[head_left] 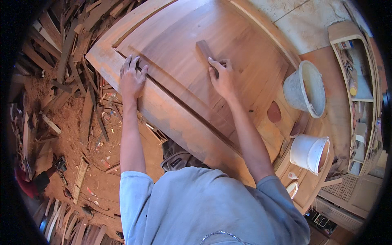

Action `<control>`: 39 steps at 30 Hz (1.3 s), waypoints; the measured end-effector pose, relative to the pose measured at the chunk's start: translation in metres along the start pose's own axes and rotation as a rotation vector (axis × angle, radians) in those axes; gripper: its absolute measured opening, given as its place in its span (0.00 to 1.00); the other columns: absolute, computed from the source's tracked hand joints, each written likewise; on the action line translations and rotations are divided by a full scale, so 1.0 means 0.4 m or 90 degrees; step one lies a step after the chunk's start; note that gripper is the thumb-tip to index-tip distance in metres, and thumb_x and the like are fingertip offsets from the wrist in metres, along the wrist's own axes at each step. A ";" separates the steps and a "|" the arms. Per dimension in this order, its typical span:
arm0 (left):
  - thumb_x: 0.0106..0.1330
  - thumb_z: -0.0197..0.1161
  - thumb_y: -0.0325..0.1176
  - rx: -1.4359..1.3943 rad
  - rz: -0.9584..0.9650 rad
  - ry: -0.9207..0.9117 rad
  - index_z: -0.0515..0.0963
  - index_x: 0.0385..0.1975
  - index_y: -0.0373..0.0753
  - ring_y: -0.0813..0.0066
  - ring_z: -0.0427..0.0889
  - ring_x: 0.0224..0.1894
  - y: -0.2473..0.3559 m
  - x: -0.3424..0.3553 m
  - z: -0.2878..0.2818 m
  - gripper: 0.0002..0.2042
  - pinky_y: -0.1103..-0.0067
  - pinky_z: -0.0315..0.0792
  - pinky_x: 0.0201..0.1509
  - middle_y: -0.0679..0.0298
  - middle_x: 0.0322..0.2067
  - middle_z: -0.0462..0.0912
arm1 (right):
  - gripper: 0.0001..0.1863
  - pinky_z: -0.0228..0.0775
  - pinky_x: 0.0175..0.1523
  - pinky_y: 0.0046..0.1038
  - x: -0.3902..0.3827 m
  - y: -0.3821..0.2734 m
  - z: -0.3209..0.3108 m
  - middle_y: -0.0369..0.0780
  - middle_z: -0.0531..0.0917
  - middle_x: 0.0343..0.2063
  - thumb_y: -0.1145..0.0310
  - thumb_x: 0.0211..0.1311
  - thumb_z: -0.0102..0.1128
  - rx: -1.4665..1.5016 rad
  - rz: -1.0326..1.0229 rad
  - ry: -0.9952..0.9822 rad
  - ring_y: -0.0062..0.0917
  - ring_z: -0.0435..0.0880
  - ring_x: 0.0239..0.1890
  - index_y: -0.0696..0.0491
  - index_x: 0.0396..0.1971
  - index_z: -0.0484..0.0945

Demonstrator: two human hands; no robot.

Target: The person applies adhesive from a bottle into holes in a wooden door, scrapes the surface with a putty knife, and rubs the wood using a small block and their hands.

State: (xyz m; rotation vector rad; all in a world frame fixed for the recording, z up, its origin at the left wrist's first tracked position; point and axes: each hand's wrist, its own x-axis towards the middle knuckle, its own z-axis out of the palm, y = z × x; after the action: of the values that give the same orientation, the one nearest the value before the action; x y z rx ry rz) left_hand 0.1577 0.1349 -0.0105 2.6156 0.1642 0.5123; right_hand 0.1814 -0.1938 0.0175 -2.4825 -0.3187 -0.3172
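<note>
**Surface Work: Status and Hand Position**

Work appears partway, by judgement: the panel point(173, 51) is mostly smooth brown, with darker areas; the frame point(179, 121) shows grey and orange patches along its near rail and probably remains to be evened out. The block point(204, 50) is on the panel, inside the frame; the right hand point(222, 79) grasps its near end, fingers closed around it; much of its length projects up and left beyond the fingertips; the left hand point(132, 77) rests on the frame, fingers spread, grasping nothing visible.
</note>
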 end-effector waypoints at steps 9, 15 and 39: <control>0.66 0.62 0.47 -0.011 0.010 0.006 0.75 0.59 0.41 0.50 0.68 0.66 0.003 0.002 0.000 0.25 0.64 0.60 0.71 0.51 0.65 0.69 | 0.17 0.73 0.48 0.36 0.018 0.017 -0.013 0.47 0.77 0.40 0.68 0.62 0.62 -0.024 0.031 0.016 0.40 0.77 0.42 0.47 0.52 0.82; 0.67 0.62 0.47 -0.013 0.002 -0.002 0.75 0.58 0.40 0.49 0.67 0.66 0.014 -0.002 -0.009 0.24 0.64 0.60 0.71 0.50 0.65 0.69 | 0.17 0.73 0.49 0.36 -0.001 -0.014 0.008 0.48 0.77 0.40 0.69 0.62 0.63 -0.010 -0.052 0.003 0.41 0.78 0.42 0.49 0.52 0.83; 0.65 0.63 0.48 -0.012 0.011 0.005 0.75 0.59 0.41 0.51 0.68 0.66 -0.002 0.002 0.005 0.25 0.64 0.59 0.72 0.51 0.65 0.69 | 0.16 0.73 0.49 0.36 -0.004 -0.039 0.016 0.48 0.78 0.39 0.69 0.62 0.63 -0.008 -0.048 -0.020 0.39 0.78 0.43 0.49 0.51 0.83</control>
State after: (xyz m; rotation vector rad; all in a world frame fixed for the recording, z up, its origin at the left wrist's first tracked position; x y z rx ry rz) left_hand 0.1591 0.1349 -0.0122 2.5995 0.1388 0.5286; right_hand 0.1763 -0.1779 0.0205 -2.4939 -0.4254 -0.3125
